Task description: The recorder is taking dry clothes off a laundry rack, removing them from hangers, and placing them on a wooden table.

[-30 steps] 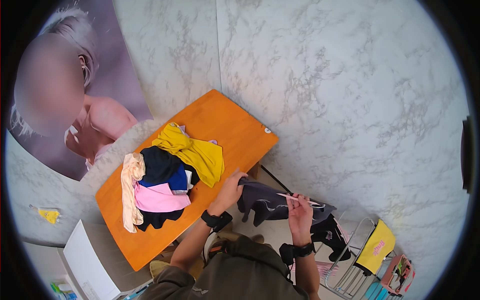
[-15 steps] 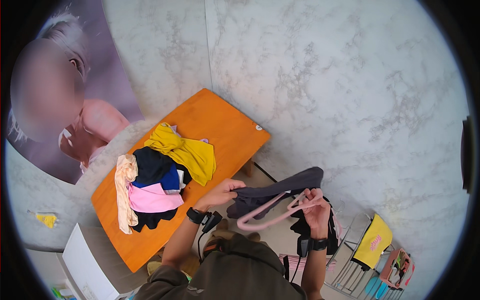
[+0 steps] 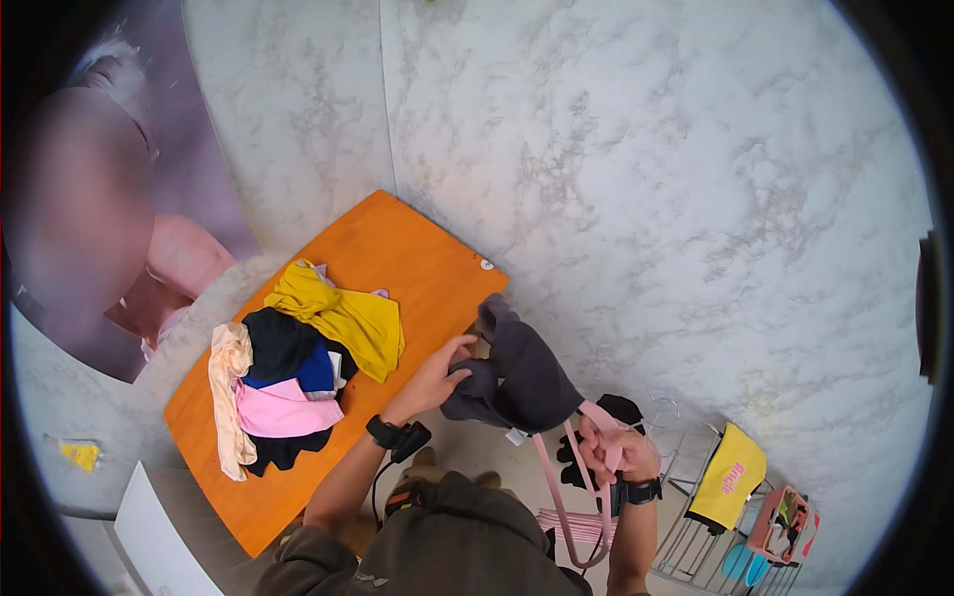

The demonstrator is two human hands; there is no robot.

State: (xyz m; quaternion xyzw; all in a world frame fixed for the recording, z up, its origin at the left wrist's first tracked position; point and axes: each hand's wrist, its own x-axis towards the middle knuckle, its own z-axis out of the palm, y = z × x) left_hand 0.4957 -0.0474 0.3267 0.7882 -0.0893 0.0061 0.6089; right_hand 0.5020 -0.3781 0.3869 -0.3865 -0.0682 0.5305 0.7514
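A dark grey garment (image 3: 522, 372) stretches between my hands, to the right of the table; its kind does not show. My left hand (image 3: 437, 382) holds it by its left edge, fingers and thumb around the cloth. A small white label (image 3: 516, 436) sticks out at its lower edge. My right hand (image 3: 614, 452) grips a pink clothes hanger (image 3: 553, 497), tilted so that one end points down toward me. The hanger's other end reaches the garment's right side, where cloth covers part of it.
On the orange wooden table (image 3: 427, 253) lies a pile of clothes: a yellow garment (image 3: 353, 318), a pink one (image 3: 288, 407), a peach one (image 3: 231, 397) and dark ones. At right stands a metal rack (image 3: 686, 531) with a yellow cloth (image 3: 728, 477) and a pink basket (image 3: 785, 526).
My right hand has turned the hanger downward, lowering its free end. The garment has bunched up and shifted left over the hanger's other end. The view has shifted slightly.
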